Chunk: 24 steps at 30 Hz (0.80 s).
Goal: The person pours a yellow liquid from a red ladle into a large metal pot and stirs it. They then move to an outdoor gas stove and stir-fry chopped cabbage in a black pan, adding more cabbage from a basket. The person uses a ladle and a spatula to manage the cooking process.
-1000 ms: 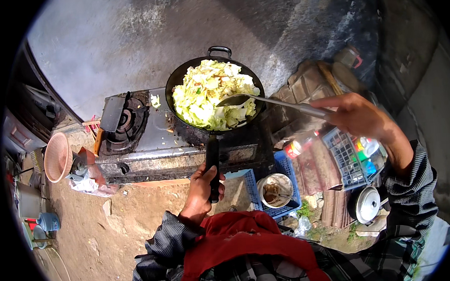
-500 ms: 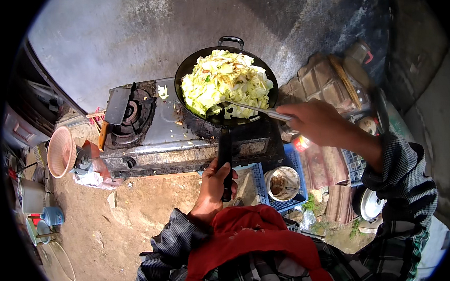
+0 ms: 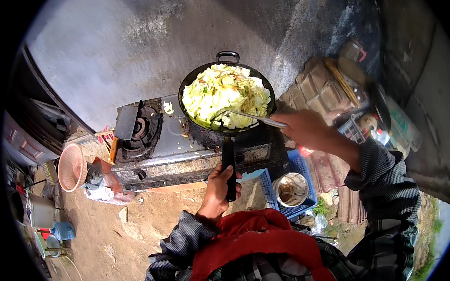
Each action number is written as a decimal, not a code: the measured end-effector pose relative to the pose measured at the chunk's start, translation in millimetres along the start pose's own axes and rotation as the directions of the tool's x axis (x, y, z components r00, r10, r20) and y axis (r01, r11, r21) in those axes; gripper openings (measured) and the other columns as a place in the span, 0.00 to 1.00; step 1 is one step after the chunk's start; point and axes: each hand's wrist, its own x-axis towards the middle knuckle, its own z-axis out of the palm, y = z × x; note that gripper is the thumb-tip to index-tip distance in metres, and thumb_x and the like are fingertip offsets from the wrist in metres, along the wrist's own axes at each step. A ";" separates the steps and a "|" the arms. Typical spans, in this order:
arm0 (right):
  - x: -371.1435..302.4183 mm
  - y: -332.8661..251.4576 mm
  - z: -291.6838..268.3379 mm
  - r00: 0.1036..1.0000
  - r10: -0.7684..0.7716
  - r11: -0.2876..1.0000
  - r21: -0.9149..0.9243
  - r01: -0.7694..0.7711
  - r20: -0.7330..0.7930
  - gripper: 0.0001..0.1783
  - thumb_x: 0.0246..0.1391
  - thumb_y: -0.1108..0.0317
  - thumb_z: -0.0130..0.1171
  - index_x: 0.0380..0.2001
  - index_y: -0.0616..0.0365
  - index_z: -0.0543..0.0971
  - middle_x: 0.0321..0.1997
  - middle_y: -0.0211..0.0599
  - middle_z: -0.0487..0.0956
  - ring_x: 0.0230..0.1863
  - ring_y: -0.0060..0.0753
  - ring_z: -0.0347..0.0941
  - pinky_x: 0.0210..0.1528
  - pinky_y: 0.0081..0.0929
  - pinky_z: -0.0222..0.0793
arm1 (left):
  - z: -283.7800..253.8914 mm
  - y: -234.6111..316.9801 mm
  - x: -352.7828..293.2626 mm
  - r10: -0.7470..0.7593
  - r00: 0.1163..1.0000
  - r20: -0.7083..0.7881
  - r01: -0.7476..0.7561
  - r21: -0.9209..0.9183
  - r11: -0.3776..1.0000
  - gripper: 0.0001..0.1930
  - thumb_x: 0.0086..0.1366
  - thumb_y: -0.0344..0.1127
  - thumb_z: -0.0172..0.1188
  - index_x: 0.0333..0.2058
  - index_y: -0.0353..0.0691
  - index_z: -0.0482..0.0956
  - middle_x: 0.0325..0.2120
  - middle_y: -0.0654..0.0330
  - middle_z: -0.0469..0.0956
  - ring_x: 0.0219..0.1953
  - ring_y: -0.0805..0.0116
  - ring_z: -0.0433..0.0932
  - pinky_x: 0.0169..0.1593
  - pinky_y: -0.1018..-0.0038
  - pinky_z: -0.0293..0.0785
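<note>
A black wok (image 3: 198, 82) full of chopped pale green cabbage (image 3: 224, 94) sits on the right burner of a two-burner gas stove (image 3: 175, 142). My left hand (image 3: 219, 183) grips the wok's long black handle (image 3: 228, 160) below the stove's front edge. My right hand (image 3: 307, 129) holds a metal spatula (image 3: 244, 115), whose blade lies in the cabbage at the wok's near side.
A cleaver (image 3: 124, 126) rests on the stove's left burner. A pink bowl (image 3: 70, 167) stands left of the stove. A blue crate (image 3: 300, 187) holding a metal bowl sits on the ground right of my left hand. Jars and clutter lie at the right.
My right hand has drawn in closer to the wok with the spatula. The blade has slid from the wok's right side toward its near middle. The left hand keeps its grip.
</note>
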 end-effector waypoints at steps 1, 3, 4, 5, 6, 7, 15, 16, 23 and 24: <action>-7.8 2.0 -11.5 1.000 0.019 0.998 0.060 -0.020 0.011 0.21 0.49 0.67 0.48 0.49 0.48 0.72 0.31 0.45 0.78 0.34 0.47 0.75 0.38 0.41 0.69 | 0.2 -0.2 -0.3 0.000 1.000 -0.001 0.000 -0.002 1.000 0.05 0.66 0.35 0.44 0.40 0.43 0.65 0.23 0.61 0.71 0.14 0.71 0.68 0.14 0.75 0.64; -25.1 -2.2 -44.2 0.994 0.079 0.987 0.136 -0.089 0.074 0.21 0.49 0.65 0.49 0.49 0.47 0.74 0.35 0.42 0.79 0.35 0.44 0.74 0.40 0.36 0.68 | 0.4 0.3 -2.0 -0.001 1.000 -0.008 0.001 -0.009 1.000 0.06 0.66 0.35 0.45 0.40 0.43 0.65 0.23 0.60 0.72 0.14 0.71 0.68 0.14 0.75 0.64; -34.5 -6.5 -59.3 0.989 0.112 0.978 0.167 -0.127 0.098 0.21 0.48 0.66 0.49 0.49 0.47 0.74 0.36 0.43 0.79 0.34 0.44 0.74 0.40 0.35 0.68 | -0.9 0.1 -3.7 0.014 1.000 0.005 -0.014 -0.001 1.000 0.09 0.67 0.35 0.43 0.42 0.40 0.65 0.25 0.59 0.73 0.16 0.70 0.70 0.16 0.74 0.67; -40.6 -9.1 -69.3 0.982 0.143 0.967 0.196 -0.165 0.124 0.21 0.48 0.66 0.50 0.49 0.48 0.74 0.36 0.43 0.79 0.34 0.43 0.74 0.39 0.35 0.67 | -1.5 0.0 -4.7 0.011 1.000 0.000 -0.011 -0.008 1.000 0.09 0.67 0.35 0.43 0.42 0.40 0.65 0.25 0.59 0.73 0.16 0.70 0.70 0.16 0.74 0.67; -44.9 -7.5 -73.1 0.982 0.153 0.958 0.226 -0.175 0.111 0.21 0.48 0.66 0.51 0.48 0.48 0.74 0.36 0.43 0.79 0.33 0.43 0.74 0.39 0.34 0.67 | -1.8 -0.4 -4.5 0.006 1.000 -0.005 -0.006 -0.010 1.000 0.09 0.67 0.35 0.43 0.43 0.40 0.65 0.25 0.59 0.73 0.16 0.70 0.70 0.16 0.74 0.67; -48.3 -6.2 -75.2 0.982 0.163 0.949 0.255 -0.183 0.100 0.21 0.48 0.66 0.52 0.48 0.48 0.75 0.37 0.43 0.79 0.33 0.42 0.74 0.38 0.33 0.67 | -2.5 -0.6 -4.5 0.002 1.000 -0.011 -0.002 -0.013 1.000 0.09 0.67 0.35 0.43 0.43 0.40 0.65 0.25 0.59 0.73 0.16 0.70 0.70 0.16 0.74 0.67; -15.6 -9.4 -15.5 0.905 -0.226 0.972 -0.019 0.235 -0.361 0.21 0.51 0.68 0.50 0.50 0.44 0.73 0.22 0.41 0.75 0.22 0.43 0.71 0.28 0.40 0.67 | 0.9 -0.5 -3.8 0.008 1.000 0.003 -0.008 -0.015 1.000 0.08 0.67 0.34 0.44 0.43 0.42 0.65 0.25 0.59 0.73 0.16 0.70 0.71 0.16 0.76 0.67; -6.7 -7.2 -2.2 0.908 -0.240 0.970 -0.043 0.240 -0.343 0.21 0.51 0.68 0.50 0.50 0.44 0.72 0.22 0.41 0.74 0.21 0.44 0.71 0.28 0.40 0.67 | -2.3 -1.6 -4.3 0.015 1.000 -0.012 -0.015 -0.021 1.000 0.08 0.66 0.34 0.44 0.43 0.41 0.65 0.25 0.59 0.73 0.16 0.70 0.71 0.16 0.75 0.67; -34.7 60.3 70.4 0.907 -0.168 0.985 -0.030 0.170 -0.387 0.23 0.50 0.70 0.53 0.52 0.43 0.71 0.22 0.42 0.74 0.21 0.44 0.71 0.24 0.37 0.67 | 4.2 -4.1 -2.5 0.046 0.999 -0.005 -0.046 -0.023 0.999 0.09 0.67 0.34 0.44 0.44 0.40 0.65 0.26 0.57 0.73 0.16 0.69 0.71 0.16 0.75 0.67; -33.0 62.3 73.1 0.894 -0.178 0.977 0.037 0.211 -0.411 0.23 0.50 0.70 0.54 0.52 0.44 0.71 0.23 0.42 0.75 0.21 0.43 0.72 0.25 0.36 0.68 | 3.1 -0.4 -4.3 0.045 0.999 -0.022 -0.045 -0.001 0.999 0.11 0.67 0.33 0.43 0.47 0.40 0.64 0.26 0.57 0.74 0.16 0.69 0.72 0.16 0.75 0.68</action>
